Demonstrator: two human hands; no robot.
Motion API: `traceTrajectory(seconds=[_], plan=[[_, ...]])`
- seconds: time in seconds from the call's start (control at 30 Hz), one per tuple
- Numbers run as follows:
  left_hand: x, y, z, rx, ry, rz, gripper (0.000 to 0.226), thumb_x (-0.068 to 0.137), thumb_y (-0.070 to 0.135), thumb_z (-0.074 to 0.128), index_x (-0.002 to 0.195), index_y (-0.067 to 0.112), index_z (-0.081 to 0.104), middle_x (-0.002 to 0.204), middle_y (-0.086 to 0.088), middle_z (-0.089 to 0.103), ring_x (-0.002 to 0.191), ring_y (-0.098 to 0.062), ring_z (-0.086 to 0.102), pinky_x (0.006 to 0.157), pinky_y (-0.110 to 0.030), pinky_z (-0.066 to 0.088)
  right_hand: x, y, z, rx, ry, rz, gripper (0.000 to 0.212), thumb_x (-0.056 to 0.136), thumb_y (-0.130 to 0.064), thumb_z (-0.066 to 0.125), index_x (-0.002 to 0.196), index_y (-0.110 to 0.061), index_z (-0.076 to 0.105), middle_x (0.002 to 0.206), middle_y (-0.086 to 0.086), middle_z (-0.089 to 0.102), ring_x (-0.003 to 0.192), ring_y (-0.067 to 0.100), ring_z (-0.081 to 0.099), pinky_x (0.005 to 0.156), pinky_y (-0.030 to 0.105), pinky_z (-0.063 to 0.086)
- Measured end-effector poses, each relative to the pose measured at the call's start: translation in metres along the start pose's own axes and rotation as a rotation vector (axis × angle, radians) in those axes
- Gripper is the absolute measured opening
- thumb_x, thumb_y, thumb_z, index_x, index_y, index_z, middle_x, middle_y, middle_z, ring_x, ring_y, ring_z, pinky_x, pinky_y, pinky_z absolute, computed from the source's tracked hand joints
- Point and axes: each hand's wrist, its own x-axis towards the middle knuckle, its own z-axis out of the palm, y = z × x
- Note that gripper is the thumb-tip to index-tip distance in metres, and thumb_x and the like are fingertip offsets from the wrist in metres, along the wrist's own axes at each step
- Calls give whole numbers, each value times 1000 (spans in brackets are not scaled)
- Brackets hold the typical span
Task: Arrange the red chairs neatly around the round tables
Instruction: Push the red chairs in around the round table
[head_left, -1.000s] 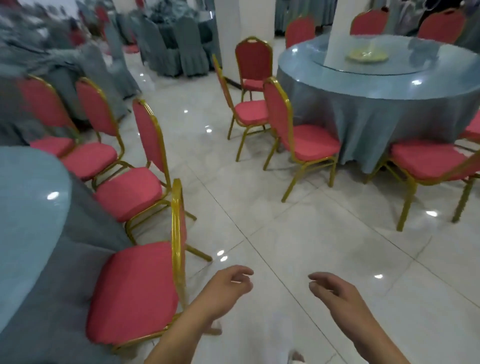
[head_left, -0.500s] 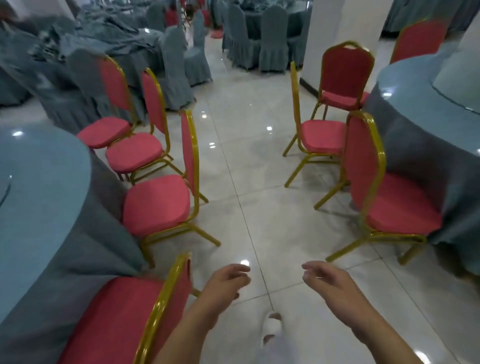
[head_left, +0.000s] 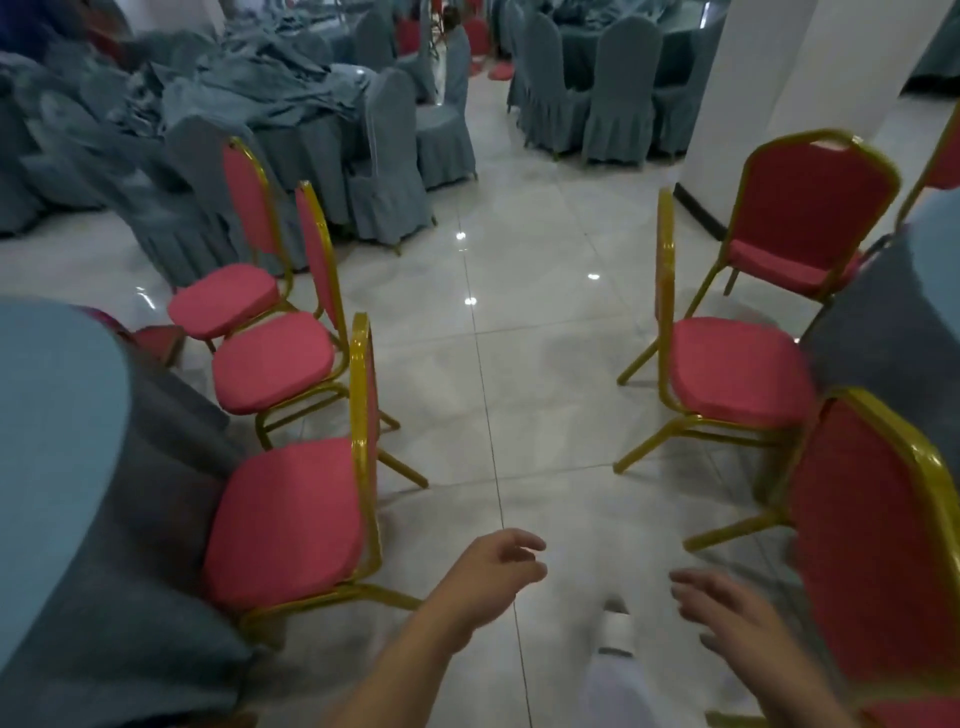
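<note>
The round table draped in blue-grey cloth on the left is cut off by the frame edge, and so is the second cloth-covered round table on the right, of which only a slice of rim and skirt shows. The nearest right-hand red padded chair with a gold metal frame is blurred and runs out of the frame, so its seat cannot be made out. A fourth red seat on the left is mostly hidden behind the tablecloth. The left hand hangs over the glossy pale tiled floor with its fingers loosely curled and spread, grasping nothing; the closest red and gold chair on the left stands just beside it, its back not touched. The right hand is likewise open with fingers splayed and empty, near the blurred chair's back but apart from it. Between the hands a white shoe shows on the floor. Farther along, two more red chairs line the left table, and two face the right one. A white pillar and grey-covered chairs fill the back, blurred by motion.
</note>
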Motion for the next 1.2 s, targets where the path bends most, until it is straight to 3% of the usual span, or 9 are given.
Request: traceTrajectory(seconds=[0.13, 0.23, 0.33, 0.43, 0.63, 0.7, 0.87, 1.03, 1.2], plan=[[93, 42, -41, -31, 112, -67, 19, 85, 32, 69, 103, 38, 69, 107, 11, 69, 100, -3, 62, 78, -18, 47, 137, -73, 22, -33, -145, -52, 8, 87, -15, 72, 89, -22, 76, 89, 1, 75, 86, 19, 69, 70, 31, 48], [142, 88, -88, -75, 235, -101, 20, 87, 30, 68, 106, 37, 68, 109, 9, 68, 105, -7, 62, 90, -27, 50, 228, -147, 44, -71, -235, -97, 7, 88, -18, 71, 89, -24, 75, 91, -1, 74, 89, 18, 68, 75, 33, 48], [180, 130, -139, -163, 375, -78, 22, 86, 33, 68, 107, 40, 69, 111, 13, 69, 104, -2, 62, 79, -17, 47, 305, -225, 84, -125, -357, -164, 8, 89, -16, 70, 89, -22, 75, 92, 0, 74, 93, 19, 68, 83, 37, 50], [214, 149, -179, -240, 519, -72, 24, 90, 27, 67, 111, 37, 68, 115, 10, 67, 106, -5, 61, 83, -20, 50, 361, -292, 137, -214, -541, -213, 8, 90, -18, 69, 93, -23, 75, 96, 0, 73, 95, 17, 67, 90, 40, 50], [329, 149, -255, -386, 634, -219, 24, 87, 24, 69, 109, 34, 68, 122, 2, 60, 99, -6, 62, 77, -19, 49, 477, -399, 246, -395, -861, -342, 10, 89, -23, 71, 96, -29, 74, 98, -9, 72, 85, 1, 68, 76, 17, 50], [380, 160, -294, -413, 656, -230, 24, 87, 23, 69, 109, 33, 68, 122, 1, 60, 99, -5, 62, 69, -13, 48, 523, -439, 278, -412, -861, -364, 11, 90, -23, 70, 97, -29, 74, 101, -9, 72, 86, 0, 68, 75, 17, 50], [496, 233, -410, -457, 608, -149, 23, 88, 23, 69, 108, 34, 68, 118, 3, 63, 106, -7, 61, 83, -23, 47, 628, -547, 331, -413, -778, -361, 11, 91, -26, 68, 99, -31, 72, 100, -13, 71, 83, -6, 65, 70, 19, 47], [598, 318, -532, -411, 609, -72, 23, 88, 24, 69, 108, 36, 67, 118, 2, 62, 101, -6, 61, 80, -21, 47, 726, -640, 381, -344, -703, -348, 11, 90, -29, 67, 97, -35, 74, 99, -15, 72, 97, 4, 66, 90, 33, 52], [701, 358, -644, -409, 681, -50, 25, 85, 29, 70, 109, 38, 68, 117, 8, 62, 106, -11, 62, 96, -34, 51, 833, -711, 469, -336, -723, -351, 12, 89, -25, 69, 94, -33, 76, 95, -10, 73, 96, 10, 67, 93, 42, 54]])
